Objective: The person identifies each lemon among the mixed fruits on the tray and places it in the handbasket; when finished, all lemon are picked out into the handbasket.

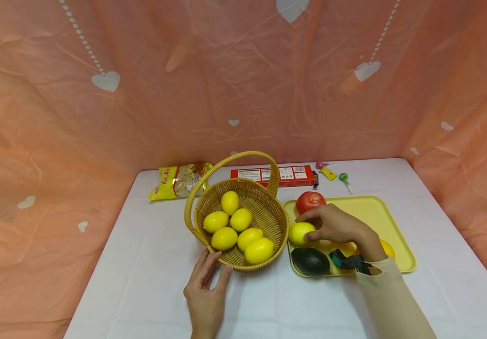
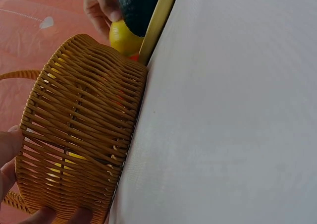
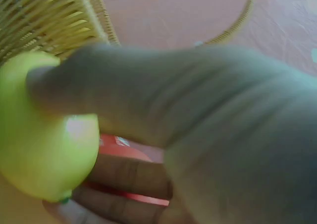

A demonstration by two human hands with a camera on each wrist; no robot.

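My left hand (image 1: 205,292) holds the near left side of a wicker basket (image 1: 249,267), its thumb and fingers spread around the outer wall by the rim. Several yellow lemons (image 1: 224,238) lie inside the basket, under its tall arched handle (image 1: 188,207). My right hand (image 1: 338,228) grips another lemon (image 1: 300,233) at the left end of a yellow tray (image 1: 372,209), close beside the basket. Thumb and fingers are on opposite sides of this lemon (image 3: 44,144) in the right wrist view. On the tray, a red pomegranate-like fruit (image 1: 309,201) sits behind it and a dark green avocado (image 1: 310,262) in front.
More yellow fruit (image 1: 387,248) lies on the tray, partly hidden by my right wrist. Behind the basket are a yellow snack bag (image 1: 182,181) and a red box (image 1: 287,175). Lollipops (image 1: 343,177) and a yellow-wrapped sweet (image 1: 328,173) lie at the back right, before a pink curtain (image 1: 243,94).
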